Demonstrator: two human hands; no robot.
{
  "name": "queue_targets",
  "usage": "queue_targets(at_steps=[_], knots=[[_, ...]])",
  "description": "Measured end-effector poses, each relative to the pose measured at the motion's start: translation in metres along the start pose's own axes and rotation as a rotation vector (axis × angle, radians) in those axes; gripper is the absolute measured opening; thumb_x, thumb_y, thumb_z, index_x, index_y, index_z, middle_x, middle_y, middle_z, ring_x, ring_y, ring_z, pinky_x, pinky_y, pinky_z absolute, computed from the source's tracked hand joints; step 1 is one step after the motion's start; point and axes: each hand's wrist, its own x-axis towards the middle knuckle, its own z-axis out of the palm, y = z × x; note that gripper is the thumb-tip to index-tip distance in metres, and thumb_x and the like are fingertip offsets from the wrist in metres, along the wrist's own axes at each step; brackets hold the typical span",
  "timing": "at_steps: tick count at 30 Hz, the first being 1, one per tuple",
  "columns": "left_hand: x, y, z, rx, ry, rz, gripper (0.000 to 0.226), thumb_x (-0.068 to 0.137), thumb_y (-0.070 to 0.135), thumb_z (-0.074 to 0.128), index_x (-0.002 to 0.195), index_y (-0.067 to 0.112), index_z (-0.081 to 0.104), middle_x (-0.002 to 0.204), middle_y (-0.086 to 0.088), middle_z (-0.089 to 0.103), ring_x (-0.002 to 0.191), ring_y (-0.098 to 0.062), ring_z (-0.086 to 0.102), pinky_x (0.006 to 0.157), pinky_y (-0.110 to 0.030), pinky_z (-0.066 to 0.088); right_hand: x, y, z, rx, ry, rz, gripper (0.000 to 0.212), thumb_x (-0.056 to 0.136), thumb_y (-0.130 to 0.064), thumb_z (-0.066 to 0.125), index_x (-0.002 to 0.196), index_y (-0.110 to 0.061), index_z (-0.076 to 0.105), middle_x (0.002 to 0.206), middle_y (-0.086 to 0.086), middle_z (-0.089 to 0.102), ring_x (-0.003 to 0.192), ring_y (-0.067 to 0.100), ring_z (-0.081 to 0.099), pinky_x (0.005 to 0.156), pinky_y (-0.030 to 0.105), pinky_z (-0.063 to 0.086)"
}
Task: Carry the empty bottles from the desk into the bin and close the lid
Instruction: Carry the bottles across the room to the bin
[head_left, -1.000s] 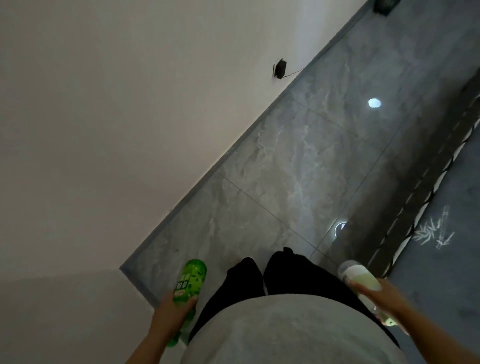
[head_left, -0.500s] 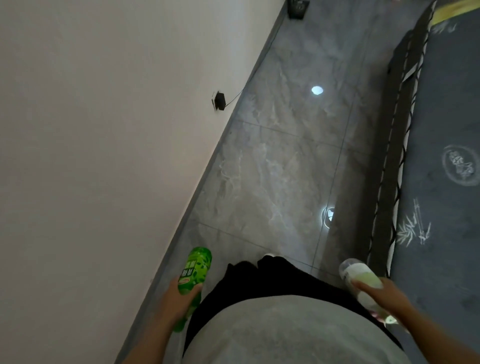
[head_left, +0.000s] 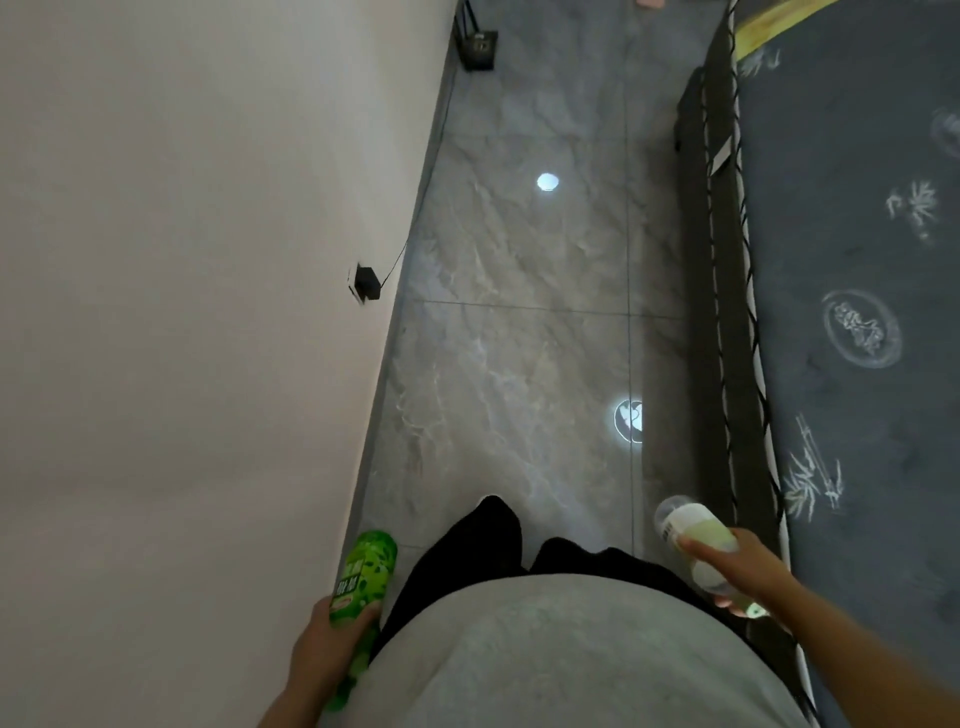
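View from the head, looking down a narrow strip of grey marbled floor (head_left: 519, 338). A pale wall (head_left: 182, 260) bounds it on the left, carrying a black plug (head_left: 366, 282) whose cord runs toward the skirting; a small black box (head_left: 480, 49) stands on the floor at the wall's far end. A dark bed (head_left: 852, 312) with pale bamboo prints bounds the strip on the right, its side panel (head_left: 714, 312) edged in black-and-white cord. Two bright reflections lie on the tiles. Nothing stands on the floor between the person's dark trouser legs (head_left: 488, 551) and the box. The left hand (head_left: 324, 652) is wrapped around the lower part of a green bottle (head_left: 366, 571), which points forward and lies close beside the wall's base. The right hand (head_left: 748, 571) is clasped over a clear bottle (head_left: 691, 530) with a whitish label, held just beside the bed panel, its end pointing forward. Neither desk nor bin is in view. Compared with half a second earlier, the view has swung so that the wall and bed run nearly straight ahead, the plug sits lower in the frame, and the box is in fuller view; both bottles are gripped as before.
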Motion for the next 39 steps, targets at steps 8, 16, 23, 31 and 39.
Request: queue_targets(at_steps=[8, 16, 23, 31, 39], knots=[[0.063, 0.159, -0.028, 0.130, -0.069, 0.205, 0.068, 0.068, 0.051, 0.069, 0.122, 0.016, 0.045, 0.111, -0.015, 0.061, 0.100, -0.035, 0.062, 0.084, -0.048, 0.055, 0.015, -0.013, -0.011, 0.105, 0.039, 0.175, 0.072, 0.076, -0.038, 0.074, 0.129, 0.002, 0.047, 0.118, 0.028, 0.058, 0.096, 0.042, 0.062, 0.088, 0.051, 0.053], [0.108, 0.269, -0.013, 0.234, -0.059, 0.259, 0.060, 0.078, 0.044, 0.068, 0.126, 0.016, 0.044, 0.114, -0.015, 0.062, 0.097, -0.034, 0.061, 0.083, -0.044, 0.055, 0.072, -0.084, -0.065, 0.191, 0.086, 0.177, 0.070, 0.074, -0.036, 0.075, 0.127, 0.001, 0.048, 0.112, 0.028, 0.060, 0.097, 0.043, 0.062, 0.085, 0.051, 0.052], [0.122, 0.315, -0.008, 0.198, -0.009, 0.113, 0.064, 0.078, 0.042, 0.068, 0.129, 0.012, 0.043, 0.122, -0.018, 0.060, 0.105, -0.034, 0.058, 0.089, -0.036, 0.043, 0.117, -0.190, -0.125, 0.236, 0.076, 0.049, 0.068, 0.075, -0.038, 0.074, 0.128, -0.003, 0.047, 0.110, 0.030, 0.061, 0.076, 0.037, 0.063, 0.050, 0.031, 0.051], [0.168, 0.405, -0.019, 0.206, -0.036, 0.067, 0.068, 0.077, 0.043, 0.069, 0.131, 0.010, 0.043, 0.127, -0.017, 0.058, 0.113, -0.033, 0.056, 0.095, -0.035, 0.041, 0.160, -0.285, -0.156, 0.198, 0.048, 0.057, 0.064, 0.077, -0.039, 0.072, 0.124, -0.006, 0.044, 0.107, 0.032, 0.062, 0.058, 0.029, 0.058, 0.046, 0.028, 0.046], [0.214, 0.573, -0.044, 0.223, -0.099, 0.236, 0.081, 0.058, 0.058, 0.059, 0.125, 0.014, 0.044, 0.111, -0.014, 0.059, 0.097, -0.034, 0.059, 0.088, -0.045, 0.052, 0.192, -0.343, -0.176, 0.239, 0.096, 0.184, 0.072, 0.078, -0.036, 0.072, 0.132, 0.000, 0.041, 0.107, 0.024, 0.058, 0.079, 0.037, 0.064, 0.053, 0.031, 0.049]])
